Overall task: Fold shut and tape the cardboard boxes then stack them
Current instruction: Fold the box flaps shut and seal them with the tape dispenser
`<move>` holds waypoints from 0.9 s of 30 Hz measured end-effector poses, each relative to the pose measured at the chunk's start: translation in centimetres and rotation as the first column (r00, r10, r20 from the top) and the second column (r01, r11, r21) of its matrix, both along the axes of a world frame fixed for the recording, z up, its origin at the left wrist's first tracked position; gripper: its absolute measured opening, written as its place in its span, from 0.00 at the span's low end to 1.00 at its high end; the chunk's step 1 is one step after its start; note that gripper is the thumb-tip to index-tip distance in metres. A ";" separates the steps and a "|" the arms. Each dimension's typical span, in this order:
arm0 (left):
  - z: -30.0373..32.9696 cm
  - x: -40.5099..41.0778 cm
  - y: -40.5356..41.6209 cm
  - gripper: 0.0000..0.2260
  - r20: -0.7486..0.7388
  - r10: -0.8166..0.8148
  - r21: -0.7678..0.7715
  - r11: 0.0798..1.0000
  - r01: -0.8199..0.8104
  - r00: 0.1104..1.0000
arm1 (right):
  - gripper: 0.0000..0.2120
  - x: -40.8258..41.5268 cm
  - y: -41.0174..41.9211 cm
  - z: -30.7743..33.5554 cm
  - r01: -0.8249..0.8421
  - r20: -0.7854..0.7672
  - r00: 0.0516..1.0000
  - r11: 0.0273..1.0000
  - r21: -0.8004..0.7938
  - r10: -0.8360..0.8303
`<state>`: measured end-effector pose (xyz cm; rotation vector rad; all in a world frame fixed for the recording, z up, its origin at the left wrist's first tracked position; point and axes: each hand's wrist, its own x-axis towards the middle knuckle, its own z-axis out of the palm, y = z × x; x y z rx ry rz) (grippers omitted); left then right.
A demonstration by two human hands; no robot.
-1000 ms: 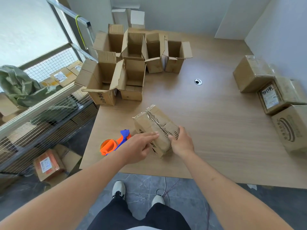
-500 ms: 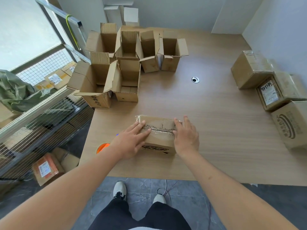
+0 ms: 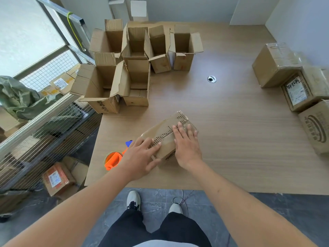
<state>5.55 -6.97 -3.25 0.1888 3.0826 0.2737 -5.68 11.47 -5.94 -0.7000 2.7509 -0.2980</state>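
Wooden table [image 3: 231,139] by grey walls; open boxes [image 3: 131,68] crowd behind; both hands [image 3: 140,157] [image 3: 187,145] lie released, flat on the taped box [image 3: 165,138].

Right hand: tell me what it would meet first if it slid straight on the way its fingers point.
The right hand lies flat on the taped box, its fingers aimed up the table. Past the box's far edge comes bare table; the open boxes seem next in line, though depth is unclear.
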 end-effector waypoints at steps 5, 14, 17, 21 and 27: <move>-0.2 -0.4 0.4 0.29 -0.014 0.052 0.056 0.997 -0.052 0.999 | 0.26 -2.2 0.1 -0.5 -0.143 0.015 0.989 0.987 -0.070 0.144; -0.3 -0.8 -0.5 0.33 -0.007 -0.016 0.030 0.999 0.017 1.000 | 0.23 -1.7 2.7 0.8 -0.340 -0.007 0.932 0.866 -0.367 0.363; 0.0 -0.9 -0.6 0.31 0.036 -0.018 0.033 0.999 0.017 0.999 | 0.32 -0.8 2.3 0.9 -0.406 -0.051 0.912 0.876 -0.261 0.408; 0.1 -1.2 -0.3 0.30 0.052 0.005 0.077 0.997 -0.009 0.999 | 0.29 -0.1 0.7 0.9 -0.416 -0.190 0.904 0.893 -0.171 0.384; -0.3 -1.2 -0.2 0.26 0.001 0.034 0.121 0.992 -0.034 0.999 | 0.24 0.6 0.5 0.1 -0.456 -0.316 0.865 0.873 -0.172 0.389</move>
